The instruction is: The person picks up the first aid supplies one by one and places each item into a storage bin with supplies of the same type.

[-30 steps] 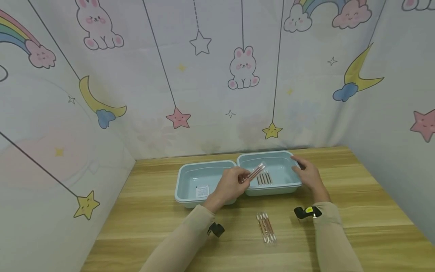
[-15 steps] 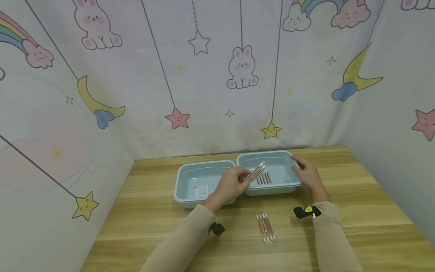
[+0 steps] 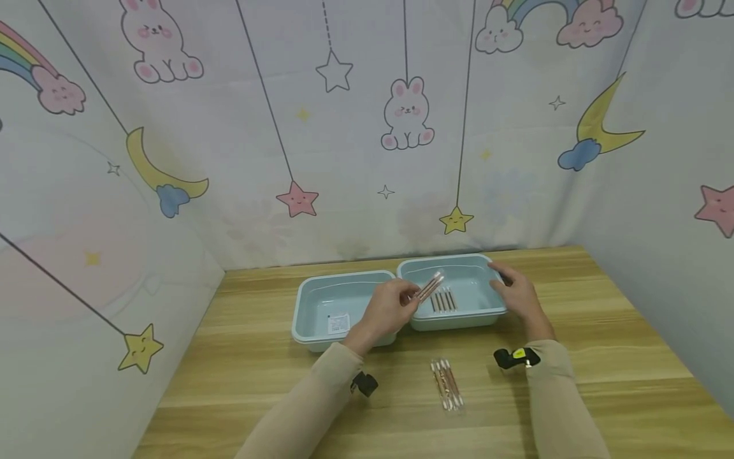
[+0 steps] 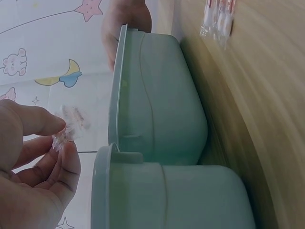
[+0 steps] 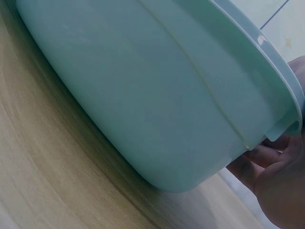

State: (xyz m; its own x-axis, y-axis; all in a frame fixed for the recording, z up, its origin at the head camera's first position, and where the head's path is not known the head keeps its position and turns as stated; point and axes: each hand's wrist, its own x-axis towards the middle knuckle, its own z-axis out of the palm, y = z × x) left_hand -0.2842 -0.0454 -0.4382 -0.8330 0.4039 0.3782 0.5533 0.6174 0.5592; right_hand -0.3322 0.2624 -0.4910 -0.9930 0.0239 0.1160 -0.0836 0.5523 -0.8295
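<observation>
My left hand [image 3: 385, 311] pinches a clear packet of cotton swabs [image 3: 430, 285], held tilted above the left part of the right blue plastic basin [image 3: 473, 278]. In the left wrist view, thumb and fingertips hold one end of the crinkled packet [image 4: 62, 136]. Inside that basin lies another swab packet [image 3: 443, 299], its brown sticks side by side. My right hand [image 3: 520, 296] grips the basin's right end, fingers tucked under the rim in the right wrist view and thumb over its edge.
A second blue basin [image 3: 323, 296] stands at the left, with a small white printed packet [image 3: 338, 324] inside. Another swab packet [image 3: 447, 384] lies on the wooden table [image 3: 229, 376] in front. A printed cloth wall [image 3: 344, 223] closes off the back.
The view has shifted slightly. My left hand still holds the swab packet over the right basin, and my right hand stays on its rim.
</observation>
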